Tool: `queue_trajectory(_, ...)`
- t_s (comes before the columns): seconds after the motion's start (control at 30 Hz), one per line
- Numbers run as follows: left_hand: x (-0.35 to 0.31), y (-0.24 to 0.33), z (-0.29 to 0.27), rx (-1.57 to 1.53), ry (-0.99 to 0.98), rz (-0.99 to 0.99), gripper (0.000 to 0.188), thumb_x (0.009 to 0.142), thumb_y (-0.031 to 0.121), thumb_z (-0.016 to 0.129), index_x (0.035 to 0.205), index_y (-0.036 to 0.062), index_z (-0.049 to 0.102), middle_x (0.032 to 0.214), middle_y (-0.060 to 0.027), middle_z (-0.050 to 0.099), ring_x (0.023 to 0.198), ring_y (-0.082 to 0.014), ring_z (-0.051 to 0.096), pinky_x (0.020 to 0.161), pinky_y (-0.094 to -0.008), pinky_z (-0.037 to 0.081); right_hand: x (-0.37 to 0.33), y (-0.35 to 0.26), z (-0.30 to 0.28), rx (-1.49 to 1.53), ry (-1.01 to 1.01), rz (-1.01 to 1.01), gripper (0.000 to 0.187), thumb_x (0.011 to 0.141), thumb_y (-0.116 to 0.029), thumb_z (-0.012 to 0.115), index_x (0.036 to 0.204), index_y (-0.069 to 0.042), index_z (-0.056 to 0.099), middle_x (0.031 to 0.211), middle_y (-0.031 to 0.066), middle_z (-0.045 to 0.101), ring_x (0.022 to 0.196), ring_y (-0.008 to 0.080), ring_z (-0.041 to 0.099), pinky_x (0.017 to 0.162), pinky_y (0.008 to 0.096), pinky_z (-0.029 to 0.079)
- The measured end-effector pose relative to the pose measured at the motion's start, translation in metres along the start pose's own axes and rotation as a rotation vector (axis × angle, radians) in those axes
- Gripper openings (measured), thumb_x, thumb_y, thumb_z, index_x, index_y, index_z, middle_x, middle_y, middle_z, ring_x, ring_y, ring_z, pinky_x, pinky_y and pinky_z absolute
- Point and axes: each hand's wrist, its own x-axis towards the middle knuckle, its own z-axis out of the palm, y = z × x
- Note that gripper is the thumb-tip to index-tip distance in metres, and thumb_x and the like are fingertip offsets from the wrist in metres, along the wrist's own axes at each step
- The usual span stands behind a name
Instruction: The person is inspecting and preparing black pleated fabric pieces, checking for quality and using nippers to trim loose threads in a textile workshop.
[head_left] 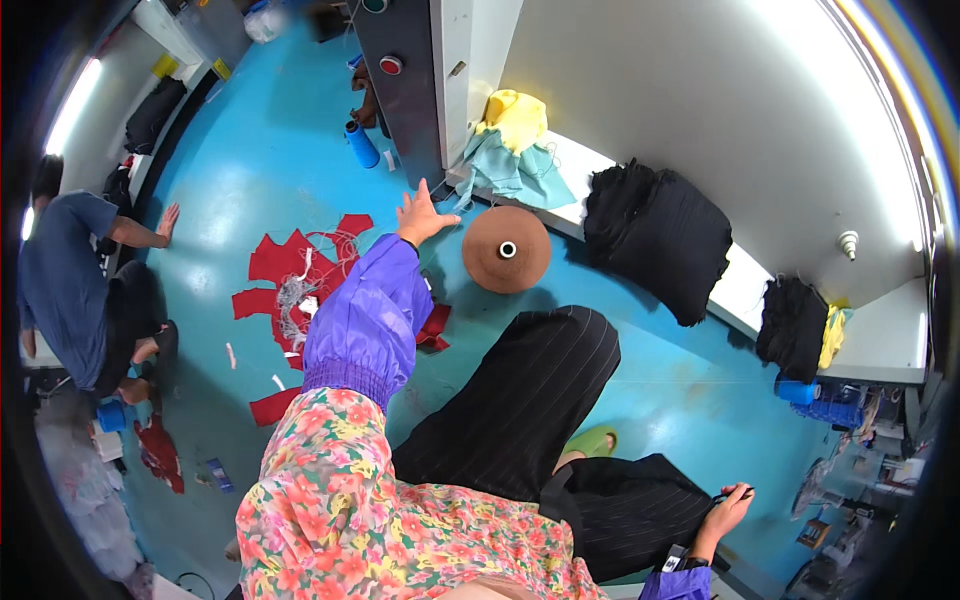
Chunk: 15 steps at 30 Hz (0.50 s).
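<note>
My left hand (425, 217) reaches forward with its fingers spread and nothing in it. Just right of it stands a large brown cone of yarn (485, 262), seen from above with a white core; a small gap separates the two. Beyond the fingertips, a pale green cloth (510, 175) and a yellow cloth (515, 118) lie bunched on a white ledge. My right hand (728, 518) is at the lower right beside my knee, fingers closed on a small black object (735, 494) whose kind I cannot make out.
Red fabric scraps (275, 262) with tangled thread litter the blue floor. A stack of black fabric pieces (655, 235) and a smaller black pile (790, 325) sit along the ledge. A dark post (400, 110) rises ahead, near a blue thread cone (362, 146). Another person (70, 270) sits at far left.
</note>
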Motion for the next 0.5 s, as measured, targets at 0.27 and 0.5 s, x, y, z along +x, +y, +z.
queue_trajectory(0.27, 0.007, -0.027, 0.045, -0.774, -0.416, 0.1, 0.025, 0.085, 0.025, 0.056, 0.085, 0.0, 0.059, 0.071, -0.004, 0.057, 0.058, -0.0113, 0.051, 0.055, -0.026, 0.046, 0.005, -0.011, 0.008, -0.113, -0.005, -0.019, 0.026, 0.095, -0.023, 0.036, 0.084, -0.002, 0.046, 0.067, 0.0051, 0.048, 0.063, 0.0159, 0.048, 0.063, 0.0297, 0.04)
queue_trajectory(0.5, -0.041, -0.044, -0.034, -0.899, -0.228, 0.184, 0.027, 0.092, 0.024, 0.045, 0.076, 0.0046, 0.055, 0.056, 0.002, 0.044, 0.047, -0.0059, 0.041, 0.045, -0.0215, 0.039, 0.024, -0.034, 0.039, 0.152, 0.025, -0.071, 0.024, 0.095, -0.023, 0.037, 0.089, -0.003, 0.047, 0.067, 0.0039, 0.047, 0.062, 0.0143, 0.049, 0.062, 0.0283, 0.041)
